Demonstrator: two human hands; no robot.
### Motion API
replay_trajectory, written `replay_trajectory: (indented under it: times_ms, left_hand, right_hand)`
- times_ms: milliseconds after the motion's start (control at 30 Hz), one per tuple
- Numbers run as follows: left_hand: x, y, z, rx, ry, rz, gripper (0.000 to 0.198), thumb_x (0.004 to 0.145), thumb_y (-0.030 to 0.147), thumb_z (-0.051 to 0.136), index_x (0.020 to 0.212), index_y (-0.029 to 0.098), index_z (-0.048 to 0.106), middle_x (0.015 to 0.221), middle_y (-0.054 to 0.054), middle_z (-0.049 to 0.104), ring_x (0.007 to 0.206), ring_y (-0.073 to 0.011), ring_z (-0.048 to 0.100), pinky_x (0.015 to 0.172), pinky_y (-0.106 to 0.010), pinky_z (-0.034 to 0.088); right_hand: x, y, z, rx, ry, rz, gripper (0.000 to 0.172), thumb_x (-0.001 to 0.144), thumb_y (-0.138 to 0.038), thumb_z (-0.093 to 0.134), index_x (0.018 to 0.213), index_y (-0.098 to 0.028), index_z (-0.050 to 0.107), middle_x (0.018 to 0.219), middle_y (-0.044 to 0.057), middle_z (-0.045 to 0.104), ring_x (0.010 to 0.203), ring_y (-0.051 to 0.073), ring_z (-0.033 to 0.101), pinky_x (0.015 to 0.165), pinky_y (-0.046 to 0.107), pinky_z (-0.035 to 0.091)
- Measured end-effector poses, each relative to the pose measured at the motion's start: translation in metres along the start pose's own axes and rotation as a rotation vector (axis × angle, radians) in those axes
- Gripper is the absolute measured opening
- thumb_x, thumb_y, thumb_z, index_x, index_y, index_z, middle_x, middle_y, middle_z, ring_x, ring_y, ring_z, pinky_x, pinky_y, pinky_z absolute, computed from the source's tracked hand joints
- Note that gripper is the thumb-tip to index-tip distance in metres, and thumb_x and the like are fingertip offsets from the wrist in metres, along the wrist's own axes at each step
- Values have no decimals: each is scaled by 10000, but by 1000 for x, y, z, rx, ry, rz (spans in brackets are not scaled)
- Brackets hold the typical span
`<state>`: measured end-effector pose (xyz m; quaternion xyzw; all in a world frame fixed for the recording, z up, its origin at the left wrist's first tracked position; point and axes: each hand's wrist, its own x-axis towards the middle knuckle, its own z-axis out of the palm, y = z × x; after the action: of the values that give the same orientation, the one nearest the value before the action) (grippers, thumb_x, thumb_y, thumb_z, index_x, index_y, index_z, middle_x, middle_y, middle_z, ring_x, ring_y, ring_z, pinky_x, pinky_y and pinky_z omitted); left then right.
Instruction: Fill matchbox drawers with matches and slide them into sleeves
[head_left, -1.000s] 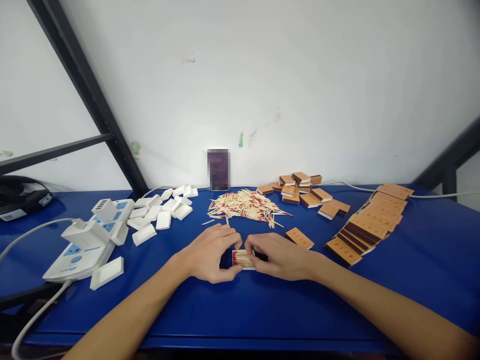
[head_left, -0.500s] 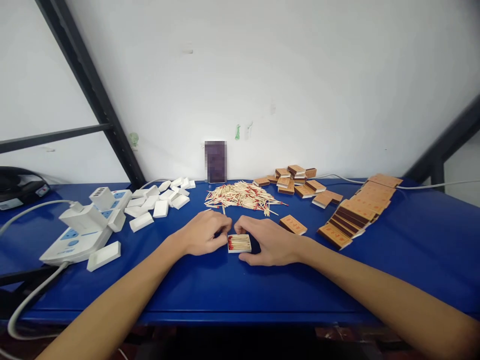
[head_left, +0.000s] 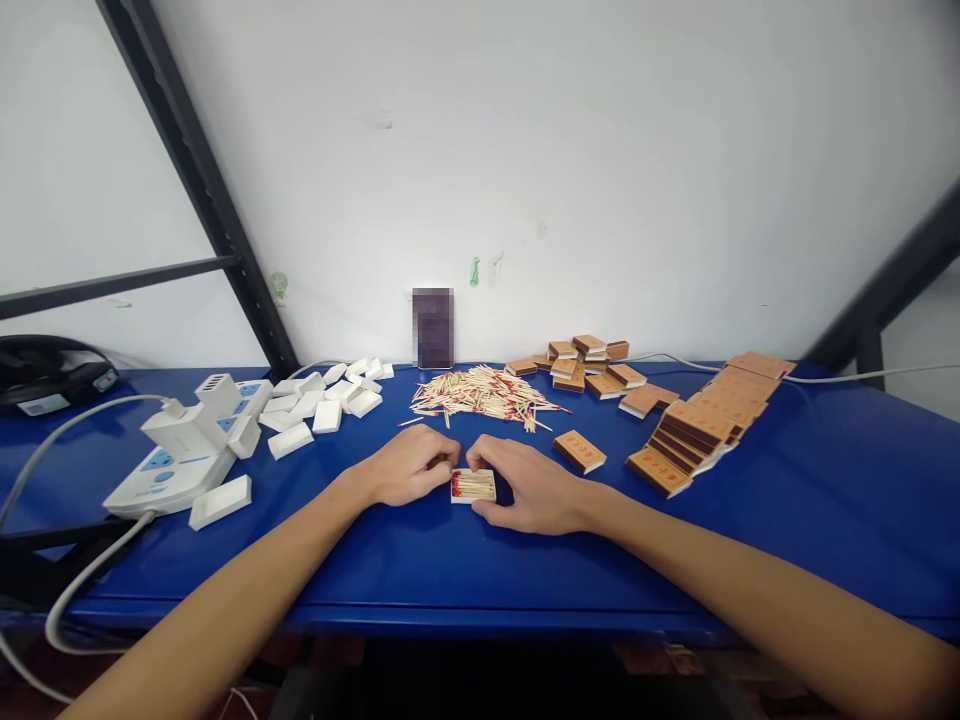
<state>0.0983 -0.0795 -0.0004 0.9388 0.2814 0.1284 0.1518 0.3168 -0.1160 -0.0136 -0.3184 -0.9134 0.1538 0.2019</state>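
A small white matchbox tray (head_left: 473, 499) lies on the blue table, filled with red-headed matches (head_left: 475, 485) that run lengthwise. My right hand (head_left: 529, 487) curves around its right end, thumb on the near side and fingers on the far side. At the tray's left end, my left hand (head_left: 411, 465) is closed, its fingers curled beside the match heads. Whatever those fingers may hold is hidden. Beyond both hands spreads a heap of loose matches (head_left: 487, 392). One closed brown matchbox (head_left: 580, 451) rests just past my right hand.
White empty trays (head_left: 327, 417) are scattered at the left, near a power strip (head_left: 169, 480) with plugs and cables. Brown matchbox sleeves (head_left: 592, 365) pile up at the back right, beside an overlapping row of matchboxes (head_left: 694, 430). A pixelated dark rectangle (head_left: 433, 328) leans on the wall.
The camera view has shifted slightly. Both hands stay around the tray in almost the same pose, with the left fingers still curled at its left end.
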Motion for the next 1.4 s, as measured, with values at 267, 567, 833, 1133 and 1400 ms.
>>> replay_trajectory:
  times_ms: [267, 567, 833, 1133, 1400]
  left_hand:
    - [0, -1, 3, -44, 30, 10, 173, 802, 156, 402, 701, 159, 543, 617, 20, 526, 580, -109, 455, 598, -234, 338]
    - [-2, -1, 4, -52, 21, -35, 116, 771, 171, 435, 711, 161, 534, 601, 25, 529, 545, -103, 435, 563, -229, 319]
    - [-1, 3, 2, -61, 7, -50, 117, 801, 187, 467, 701, 161, 522, 549, 48, 442, 519, -91, 382, 541, -227, 287]
    - [-1, 3, 1, -33, -1, -26, 165, 843, 225, 457, 702, 163, 515, 571, 40, 473, 528, -97, 400, 548, -237, 290]
    - [0, -25, -10, 212, 271, -228, 118, 837, 183, 449, 890, 175, 553, 713, 13, 548, 653, -144, 490, 620, -262, 339]
  right_hand:
    - [0, -3, -1, 3, 3, 5, 220, 810, -287, 586, 945, -219, 427, 933, 13, 546, 811, 176, 488, 712, 311, 381]
    - [-1, 0, 2, 8, 22, 2, 234, 800, -288, 596, 972, -222, 451, 953, 19, 561, 819, 182, 503, 732, 320, 385]
    - [0, -1, 1, -17, 17, -15, 223, 795, -267, 577, 972, -225, 449, 935, 15, 557, 799, 178, 502, 713, 311, 375]
    - [0, -1, -1, -10, -6, -24, 206, 808, -264, 569, 967, -226, 444, 933, 12, 552, 789, 175, 502, 710, 311, 376]
    - [-1, 3, -11, 144, 38, -30, 198, 877, -314, 539, 1002, -208, 427, 943, 19, 506, 745, 146, 447, 697, 294, 394]
